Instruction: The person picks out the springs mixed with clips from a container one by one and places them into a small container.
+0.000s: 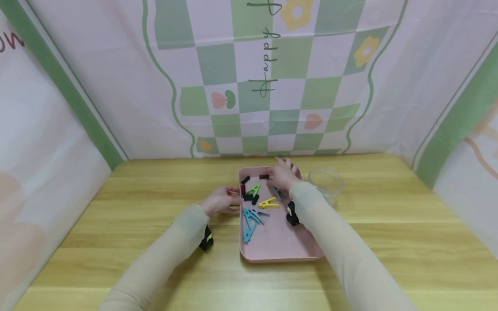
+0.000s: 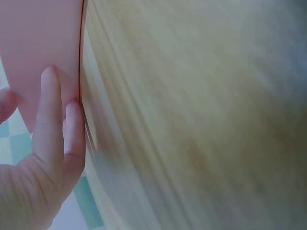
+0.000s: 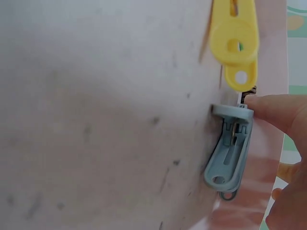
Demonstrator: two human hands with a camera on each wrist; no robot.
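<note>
A pink tray [image 1: 280,252] lies on the wooden table and holds several clothespins: a green one [image 1: 253,189], a yellow one [image 1: 268,202], blue ones [image 1: 249,223] and black ones [image 1: 246,179]. My left hand [image 1: 219,201] rests at the tray's left rim [image 2: 79,72], its fingers [image 2: 50,115] straight against it. My right hand [image 1: 284,175] hovers over the tray's far part. In the right wrist view one fingertip [image 3: 273,111] touches the end of a grey clothespin [image 3: 230,153] that lies beside the yellow clothespin [image 3: 236,43]. No second finger shows on the grey one.
A clear plastic jar [image 1: 326,183] stands just right of the tray. A pink and green checked cloth [image 1: 264,73] walls the table at the back and both sides. Bare wood [image 1: 116,216] stretches left, right and in front of the tray.
</note>
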